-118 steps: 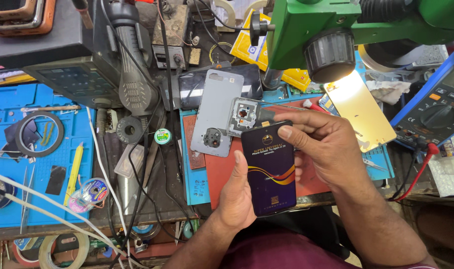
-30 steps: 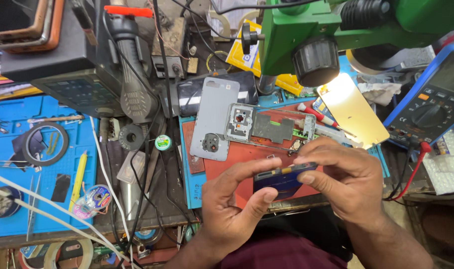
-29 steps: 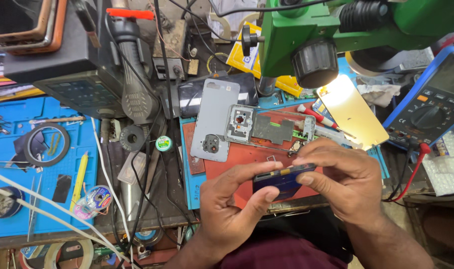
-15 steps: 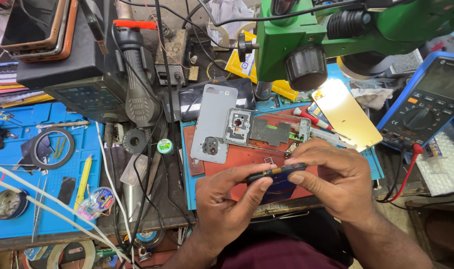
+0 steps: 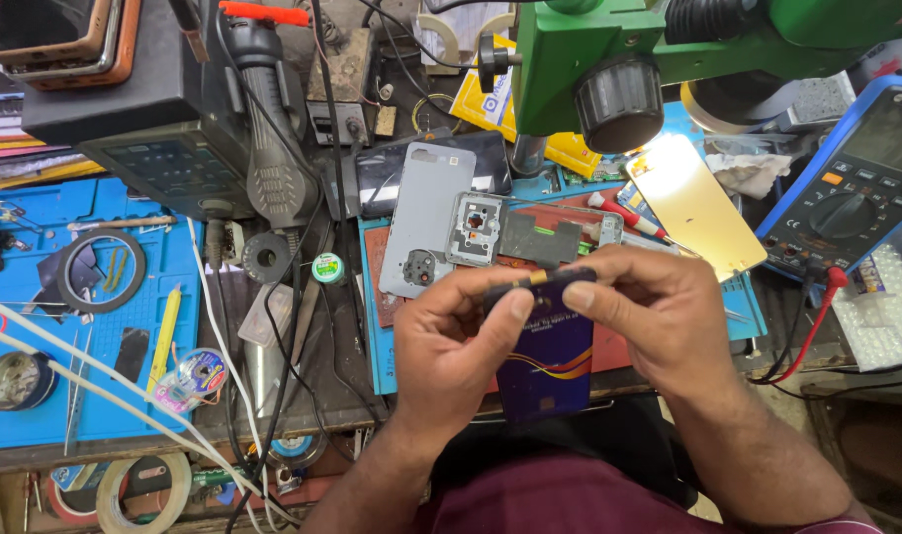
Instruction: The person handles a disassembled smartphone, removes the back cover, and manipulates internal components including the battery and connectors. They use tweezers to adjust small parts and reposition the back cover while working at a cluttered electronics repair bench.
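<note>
Both hands pinch the top edge of the dark blue phone panel (image 5: 548, 356): left hand (image 5: 451, 341) and right hand (image 5: 649, 316) equally near, its long axis running toward the person.

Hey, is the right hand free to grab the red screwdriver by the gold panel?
Probably not yet: the right hand and left hand both pinch the dark screen. The red screwdriver lies uncovered just beyond its knuckles.

Both hands (image 5: 560, 326) pinch a dark phone screen (image 5: 548, 356) (top edge).
</note>
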The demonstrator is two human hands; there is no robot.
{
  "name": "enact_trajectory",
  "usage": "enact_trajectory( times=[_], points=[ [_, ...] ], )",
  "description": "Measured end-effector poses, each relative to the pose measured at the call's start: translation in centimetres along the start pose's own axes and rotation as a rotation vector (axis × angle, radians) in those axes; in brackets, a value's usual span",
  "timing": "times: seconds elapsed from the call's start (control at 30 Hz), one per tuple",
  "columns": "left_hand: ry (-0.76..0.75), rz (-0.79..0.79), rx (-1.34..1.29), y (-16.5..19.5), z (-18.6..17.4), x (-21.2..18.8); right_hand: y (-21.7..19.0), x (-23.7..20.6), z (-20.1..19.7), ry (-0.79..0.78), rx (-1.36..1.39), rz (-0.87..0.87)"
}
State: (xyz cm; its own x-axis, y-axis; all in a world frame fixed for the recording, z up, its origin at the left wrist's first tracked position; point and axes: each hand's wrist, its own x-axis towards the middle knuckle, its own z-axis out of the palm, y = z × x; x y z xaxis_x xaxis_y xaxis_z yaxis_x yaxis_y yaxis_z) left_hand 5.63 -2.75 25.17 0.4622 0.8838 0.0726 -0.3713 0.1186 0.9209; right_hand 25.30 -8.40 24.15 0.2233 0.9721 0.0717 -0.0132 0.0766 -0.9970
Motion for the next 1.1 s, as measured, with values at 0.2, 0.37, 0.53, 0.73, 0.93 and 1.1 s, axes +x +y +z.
enact_trajectory(
  times=[0.2, 0.37, 0.53, 0.73, 0.93, 1.1],
  points=[
    [-0.306, 0.555, 0.460, 2.5, -1.8, -1.8, -1.6, -2.0, -0.4, -0.122, -0.345, -0.740],
    [-0.325, 0.902, 0.735, 0.0, -6.9, -2.2, 3.9, -1.9, 1.7, -0.205, -0.402, -1.040],
    [-0.303, 0.948, 0.824, -4.5, -10.5, -3.4, 8.9, -2.4, 2.6, -0.230, -0.449, -1.027],
    [-0.270, 0.929, 0.848, -5.4, -12.5, -3.5, 12.1, -1.8, 4.7, -0.188, -0.414, -1.038],
    [-0.333, 0.696, 0.807, -4.3, -11.9, -3.3, 9.5, -1.2, 4.9, -0.182, -0.394, -0.973],
    [-0.391, 0.197, 0.087, -4.7, -11.4, -3.4, 7.4, -2.4, 6.1, -0.071, -0.152, -0.277]
  ],
)
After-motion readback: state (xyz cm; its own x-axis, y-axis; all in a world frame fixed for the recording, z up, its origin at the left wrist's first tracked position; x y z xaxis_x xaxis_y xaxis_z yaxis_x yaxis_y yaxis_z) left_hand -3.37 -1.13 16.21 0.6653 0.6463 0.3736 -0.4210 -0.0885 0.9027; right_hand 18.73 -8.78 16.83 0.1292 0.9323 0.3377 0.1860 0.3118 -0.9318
